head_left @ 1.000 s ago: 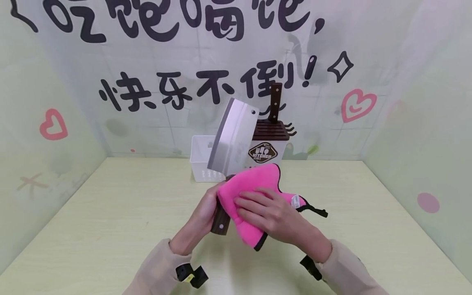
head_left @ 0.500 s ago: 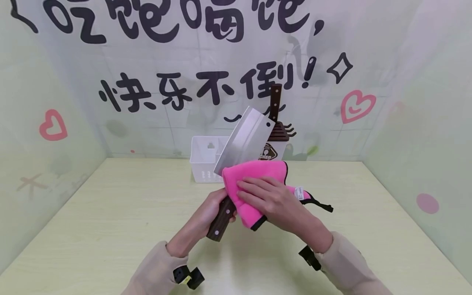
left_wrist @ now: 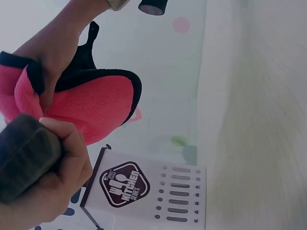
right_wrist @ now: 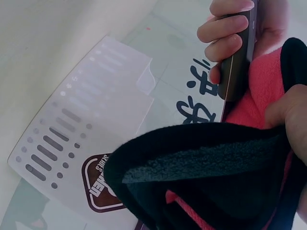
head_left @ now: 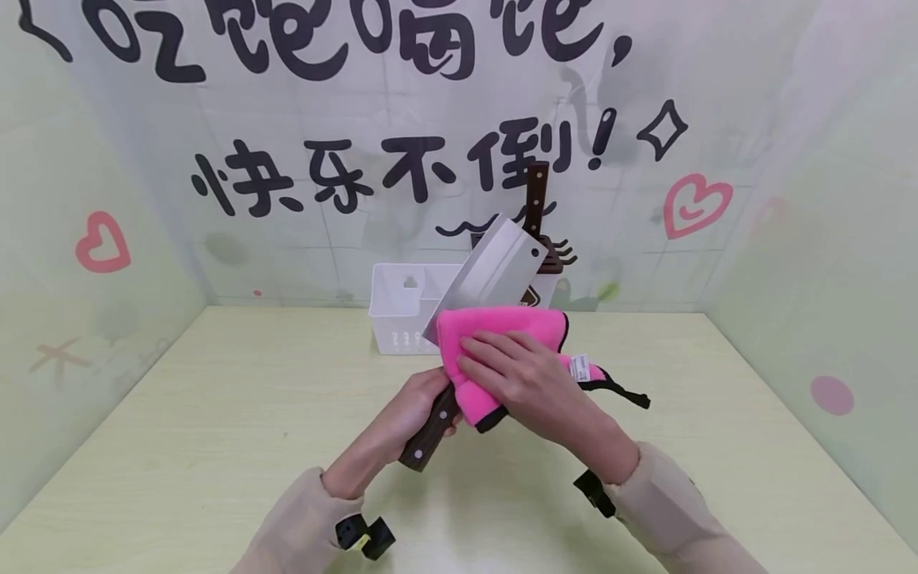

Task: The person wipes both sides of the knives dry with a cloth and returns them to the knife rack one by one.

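In the head view a cleaver (head_left: 495,267) is held up at a slant, its blade pointing up and to the right. My left hand (head_left: 416,410) grips its dark wooden handle (head_left: 423,442); the curled fingers (right_wrist: 228,28) also show in the right wrist view. A pink cloth (head_left: 502,319) with black edging and a black loop covers the lower blade. Over the cloth lies my right hand (head_left: 527,387), fingers across its front, with the thumb (right_wrist: 285,112) on the other side in the right wrist view. Much of the blade beneath the cloth is hidden.
Behind the cleaver stand a white compartmented basket (head_left: 398,299) and a white knife holder (left_wrist: 158,191) with a kitchen label and slotted dark top. A brown-handled knife (head_left: 535,195) sticks up from the holder. Printed walls (head_left: 287,263) border the pale wooden table (head_left: 215,430).
The cleaver has tilted further right and its blade sits lower. My right hand and the cloth have shifted up slightly, and more of the handle shows below my left hand.
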The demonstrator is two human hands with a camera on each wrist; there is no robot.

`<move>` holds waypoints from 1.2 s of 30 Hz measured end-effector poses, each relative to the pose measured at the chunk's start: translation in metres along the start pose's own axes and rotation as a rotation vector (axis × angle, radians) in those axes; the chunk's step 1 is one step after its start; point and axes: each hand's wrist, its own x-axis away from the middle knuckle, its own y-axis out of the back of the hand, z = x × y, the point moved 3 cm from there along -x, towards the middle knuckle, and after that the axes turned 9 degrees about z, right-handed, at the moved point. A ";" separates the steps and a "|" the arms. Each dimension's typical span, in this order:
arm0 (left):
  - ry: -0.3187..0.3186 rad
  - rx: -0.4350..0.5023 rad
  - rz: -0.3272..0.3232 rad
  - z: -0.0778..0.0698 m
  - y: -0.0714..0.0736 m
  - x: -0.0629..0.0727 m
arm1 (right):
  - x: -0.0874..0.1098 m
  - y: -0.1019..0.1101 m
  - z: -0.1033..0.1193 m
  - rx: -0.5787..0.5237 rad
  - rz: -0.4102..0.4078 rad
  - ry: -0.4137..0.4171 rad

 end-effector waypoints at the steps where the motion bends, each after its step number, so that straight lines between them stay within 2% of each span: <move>1: 0.003 -0.006 0.001 0.000 0.000 0.000 | -0.001 0.000 0.000 0.013 -0.003 -0.006; 8: -0.003 -0.018 0.008 0.000 -0.002 -0.001 | -0.001 -0.005 -0.005 0.058 -0.040 -0.035; 21: 0.015 -0.010 -0.003 0.002 -0.006 0.000 | 0.005 -0.016 -0.028 0.026 -0.042 -0.152; 30: 0.061 -0.106 -0.067 0.005 -0.008 0.004 | 0.013 -0.020 -0.051 0.000 -0.043 -0.254; 36: 0.067 -0.158 -0.105 0.007 -0.009 0.007 | 0.019 -0.022 -0.063 -0.021 -0.035 -0.327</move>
